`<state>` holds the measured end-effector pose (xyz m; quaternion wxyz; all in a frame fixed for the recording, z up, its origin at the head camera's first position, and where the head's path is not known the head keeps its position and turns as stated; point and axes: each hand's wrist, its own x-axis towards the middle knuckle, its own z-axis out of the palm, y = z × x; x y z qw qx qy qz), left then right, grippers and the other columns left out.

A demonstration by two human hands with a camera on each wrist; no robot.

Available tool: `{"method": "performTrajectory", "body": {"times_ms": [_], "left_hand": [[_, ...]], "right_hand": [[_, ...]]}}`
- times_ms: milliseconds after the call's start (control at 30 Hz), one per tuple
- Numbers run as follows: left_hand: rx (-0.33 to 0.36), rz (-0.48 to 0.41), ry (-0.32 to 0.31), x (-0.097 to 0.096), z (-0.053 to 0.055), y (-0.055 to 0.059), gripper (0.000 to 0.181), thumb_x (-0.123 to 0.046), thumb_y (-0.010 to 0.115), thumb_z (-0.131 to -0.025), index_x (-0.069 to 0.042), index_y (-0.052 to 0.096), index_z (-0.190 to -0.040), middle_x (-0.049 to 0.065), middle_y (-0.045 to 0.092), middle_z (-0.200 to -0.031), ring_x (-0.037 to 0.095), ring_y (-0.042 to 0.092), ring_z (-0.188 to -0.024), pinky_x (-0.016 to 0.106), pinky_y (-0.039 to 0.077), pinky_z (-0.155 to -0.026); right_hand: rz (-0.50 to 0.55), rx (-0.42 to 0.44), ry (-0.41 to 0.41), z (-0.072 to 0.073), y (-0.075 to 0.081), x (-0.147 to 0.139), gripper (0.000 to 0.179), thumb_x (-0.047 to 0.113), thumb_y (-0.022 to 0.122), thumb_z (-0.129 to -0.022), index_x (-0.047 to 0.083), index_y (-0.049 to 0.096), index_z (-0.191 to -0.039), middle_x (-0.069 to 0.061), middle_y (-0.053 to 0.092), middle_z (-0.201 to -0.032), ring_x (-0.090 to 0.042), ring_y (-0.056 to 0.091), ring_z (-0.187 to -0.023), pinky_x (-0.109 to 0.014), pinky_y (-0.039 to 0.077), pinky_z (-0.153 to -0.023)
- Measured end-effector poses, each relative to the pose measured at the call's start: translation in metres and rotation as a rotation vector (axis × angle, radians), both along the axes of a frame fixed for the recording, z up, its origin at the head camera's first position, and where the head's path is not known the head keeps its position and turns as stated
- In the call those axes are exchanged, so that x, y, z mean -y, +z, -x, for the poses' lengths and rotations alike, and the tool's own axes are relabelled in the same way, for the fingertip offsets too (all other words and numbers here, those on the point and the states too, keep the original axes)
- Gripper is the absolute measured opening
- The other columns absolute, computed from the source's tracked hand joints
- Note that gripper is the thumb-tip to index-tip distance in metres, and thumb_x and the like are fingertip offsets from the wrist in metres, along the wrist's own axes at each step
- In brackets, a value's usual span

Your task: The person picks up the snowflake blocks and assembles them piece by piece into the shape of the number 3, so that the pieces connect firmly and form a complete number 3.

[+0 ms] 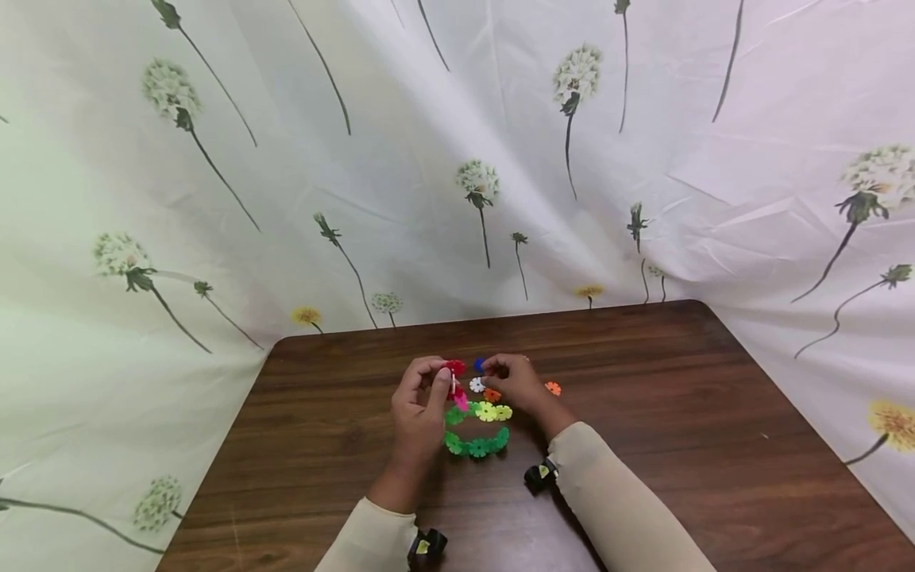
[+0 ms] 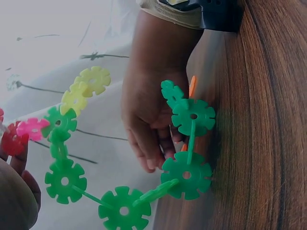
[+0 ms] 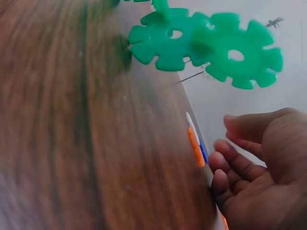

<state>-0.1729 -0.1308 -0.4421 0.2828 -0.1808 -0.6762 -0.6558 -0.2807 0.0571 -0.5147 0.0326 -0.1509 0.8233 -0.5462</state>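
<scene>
Your left hand (image 1: 420, 409) pinches the chain (image 1: 477, 447) by its red part; the chain curves to that hand's right. Your right hand (image 1: 516, 383), thumb and fingers apart, is nearer the white piece (image 1: 476, 384), just left of its fingertips.

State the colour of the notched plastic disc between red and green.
That disc is pink, clearest in left wrist view.
</scene>
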Motion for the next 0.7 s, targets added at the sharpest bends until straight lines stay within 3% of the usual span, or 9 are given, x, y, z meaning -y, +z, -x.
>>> {"method": "performTrajectory", "body": {"times_ms": [267,533,700], "left_hand": [[0.011,0.017,0.027,0.001,-0.003,-0.002,0.012,-0.001,0.063,-0.109,0.004,0.068,-0.119,0.014,0.068,-0.107,0.010,0.064,-0.089,0.018,0.058,-0.078],[0.010,0.006,0.017,0.000,-0.002,-0.002,0.011,-0.001,0.063,-0.109,0.004,0.068,-0.118,0.005,0.069,-0.108,0.009,0.063,-0.089,0.018,0.060,-0.078],[-0.003,0.007,0.013,0.000,-0.001,-0.002,0.011,0.000,0.063,-0.109,0.005,0.067,-0.118,0.006,0.068,-0.107,0.009,0.064,-0.089,0.018,0.060,-0.078]], "right_hand": [[-0.095,-0.035,-0.021,-0.002,-0.011,0.002,0.020,0.010,0.082,-0.097,0.001,0.078,-0.114,-0.013,0.071,-0.107,-0.019,0.064,-0.094,-0.029,0.057,-0.078],[-0.136,-0.081,-0.041,0.001,-0.016,0.010,0.024,0.012,0.085,-0.095,0.001,0.080,-0.115,-0.010,0.067,-0.106,-0.018,0.061,-0.093,-0.029,0.055,-0.079],[-0.162,-0.119,-0.051,0.003,-0.014,0.011,0.025,0.012,0.089,-0.092,0.000,0.080,-0.112,-0.010,0.067,-0.103,-0.018,0.062,-0.091,-0.031,0.056,-0.078]]}}
